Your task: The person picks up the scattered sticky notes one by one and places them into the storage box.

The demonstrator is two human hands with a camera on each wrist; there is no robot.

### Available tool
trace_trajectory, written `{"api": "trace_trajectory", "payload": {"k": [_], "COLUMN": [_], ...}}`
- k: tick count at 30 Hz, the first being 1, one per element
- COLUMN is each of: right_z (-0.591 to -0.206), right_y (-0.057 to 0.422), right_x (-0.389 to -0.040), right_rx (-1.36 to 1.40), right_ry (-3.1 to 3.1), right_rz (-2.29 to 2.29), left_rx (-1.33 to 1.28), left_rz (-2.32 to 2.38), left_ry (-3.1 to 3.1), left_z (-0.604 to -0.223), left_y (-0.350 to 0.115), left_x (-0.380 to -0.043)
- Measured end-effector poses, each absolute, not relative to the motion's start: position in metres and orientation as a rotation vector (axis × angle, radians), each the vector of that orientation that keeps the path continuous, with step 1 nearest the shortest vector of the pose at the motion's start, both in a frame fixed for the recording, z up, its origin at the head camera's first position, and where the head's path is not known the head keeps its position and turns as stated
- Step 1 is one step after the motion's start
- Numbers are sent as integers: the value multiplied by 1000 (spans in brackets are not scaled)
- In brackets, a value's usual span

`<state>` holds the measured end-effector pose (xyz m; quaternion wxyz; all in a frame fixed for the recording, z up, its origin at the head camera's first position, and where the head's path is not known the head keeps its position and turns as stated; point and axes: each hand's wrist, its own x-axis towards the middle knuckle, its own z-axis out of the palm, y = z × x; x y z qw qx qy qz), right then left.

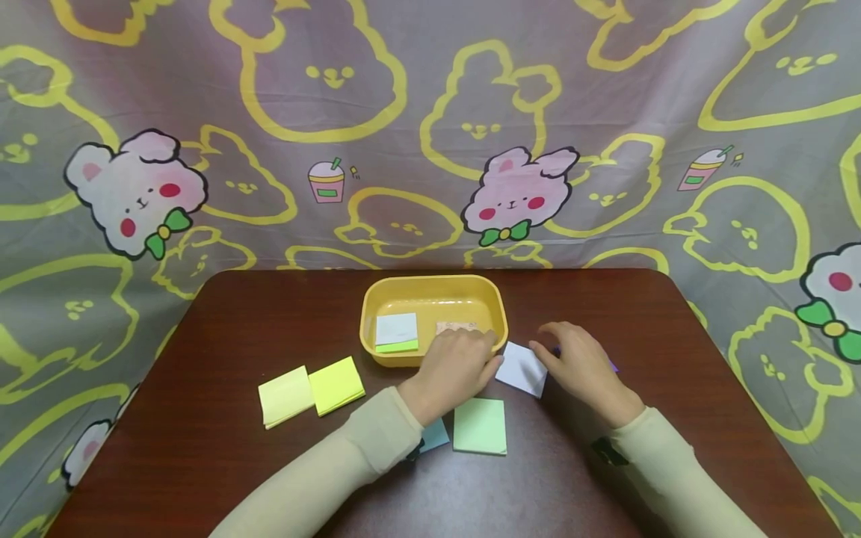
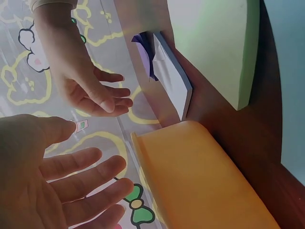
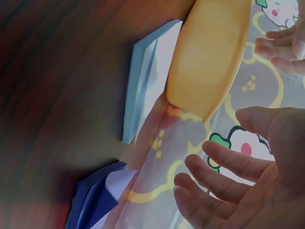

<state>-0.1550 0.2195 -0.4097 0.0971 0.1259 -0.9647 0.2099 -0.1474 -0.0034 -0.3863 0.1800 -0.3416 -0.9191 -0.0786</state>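
Observation:
My left hand [image 1: 454,366] hovers over the front right edge of a yellow plastic tray [image 1: 390,360], its fingers spread and holding nothing in the left wrist view. Inside the tray lie a white sticky note pad [image 1: 397,327] with a bright green edge beneath it and a beige patterned pad [image 1: 452,326], partly hidden by the hand. To the right, my right hand [image 1: 584,370] hangs relaxed and bare over a pale lavender-white pad [image 1: 521,370]. A purple pad [image 3: 97,198] with a lifted sheet is mostly covered by that hand in the head view.
Left of the tray lie a pale yellow pad [image 1: 285,396] and a bright yellow pad [image 1: 338,385], edges meeting. A light green pad [image 1: 480,426] sits in front, beside a blue pad [image 1: 433,436] partly under the left forearm. A patterned cloth [image 1: 403,90] hangs behind the brown table [image 1: 222,329].

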Motion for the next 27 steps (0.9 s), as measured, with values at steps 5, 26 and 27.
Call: {"api": "trace_trajectory", "payload": {"k": [5, 26, 27], "right_z": [-410, -421, -422], "right_y": [227, 252, 254], "right_x": [-153, -150, -149], "right_rx": [338, 285, 282], "right_ry": [-2883, -2941, -2943], "right_rz": [620, 527, 520], "left_rx": [-981, -1023, -1026], "left_rz": [-229, -286, -288], "left_ry": [-2598, -2633, -2638], "left_z": [-385, -382, -381], "left_y": [-2, 7, 8], "left_x": [-146, -143, -143]}}
